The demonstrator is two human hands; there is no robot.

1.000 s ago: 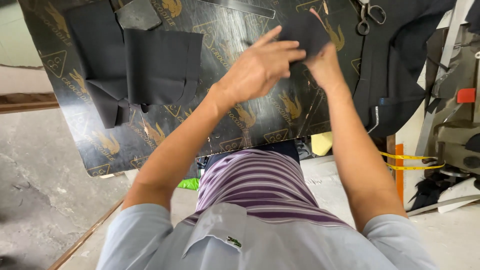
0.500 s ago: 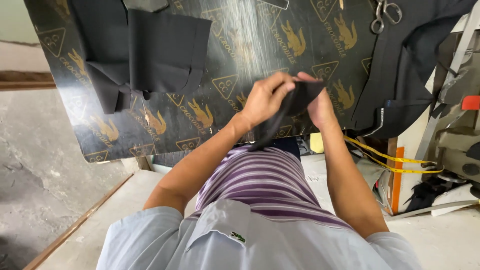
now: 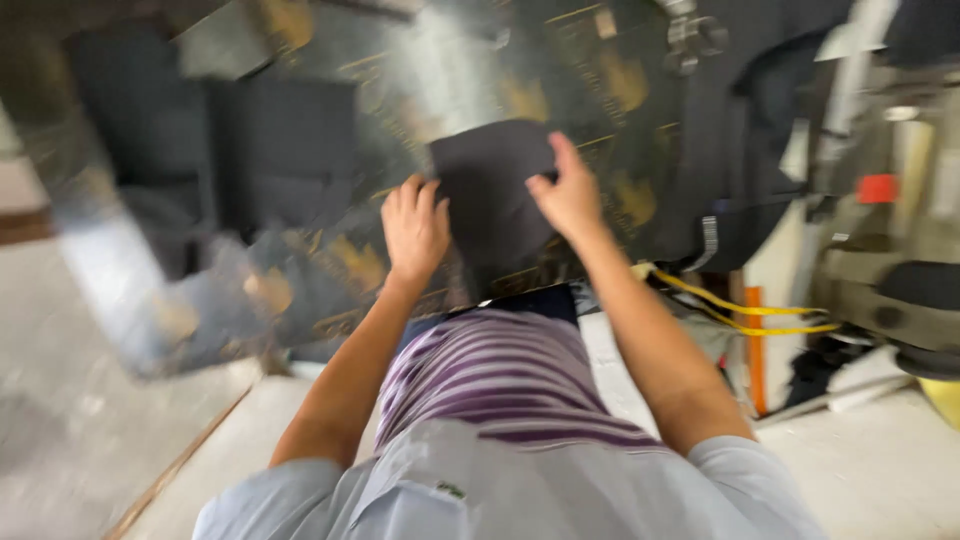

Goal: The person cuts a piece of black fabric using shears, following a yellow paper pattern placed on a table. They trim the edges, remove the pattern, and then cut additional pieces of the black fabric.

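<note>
A small dark fabric piece (image 3: 492, 205) lies spread on the black table with gold patterns (image 3: 420, 80), near its front edge. My left hand (image 3: 413, 228) grips the piece's left edge with curled fingers. My right hand (image 3: 568, 192) holds its right edge, fingers pointing away from me. The picture is blurred by motion.
More dark fabric pieces (image 3: 240, 150) lie stacked at the table's left. Scissors (image 3: 695, 35) rest at the far right of the table beside a dark garment (image 3: 740, 170). Yellow straps (image 3: 745, 310) and a sewing machine (image 3: 890, 260) are at the right.
My hands have brought the fabric piece down from in front of me and spread it flat on the table between them. The camera has swung and blurred.
</note>
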